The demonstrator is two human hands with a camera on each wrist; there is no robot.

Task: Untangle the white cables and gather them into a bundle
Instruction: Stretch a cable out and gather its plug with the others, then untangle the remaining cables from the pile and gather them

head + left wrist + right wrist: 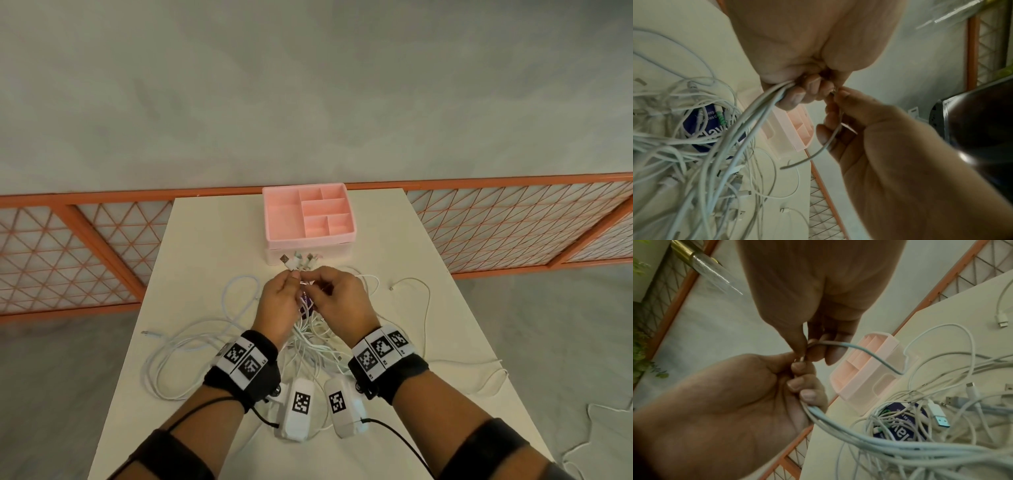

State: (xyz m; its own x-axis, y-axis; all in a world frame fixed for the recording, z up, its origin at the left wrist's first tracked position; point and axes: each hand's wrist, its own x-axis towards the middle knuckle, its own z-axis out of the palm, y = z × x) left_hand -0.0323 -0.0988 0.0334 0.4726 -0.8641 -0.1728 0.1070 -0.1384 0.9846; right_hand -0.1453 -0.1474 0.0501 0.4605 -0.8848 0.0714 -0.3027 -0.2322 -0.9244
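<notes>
Several white cables (191, 342) lie tangled on the white table (212, 240) beneath both hands. My left hand (291, 279) grips a bunch of cable ends; their USB plugs (298, 262) stick up above the fist. In the left wrist view the gripped strands (760, 110) run down from the left hand (807, 91) into the tangle (684, 146). My right hand (317, 284) touches the left and pinches one single cable (859, 352) between thumb and fingertips (830, 353). That cable droops to the pile. The left hand (801, 379) holds its bunch (838, 426) just below.
A pink compartment organizer (308, 219) stands just beyond the hands at the table's far edge. A purple card (701, 129) lies under the tangle. Loose cable ends trail right (411, 284) and left (150, 333). An orange lattice fence (513, 219) runs behind the table.
</notes>
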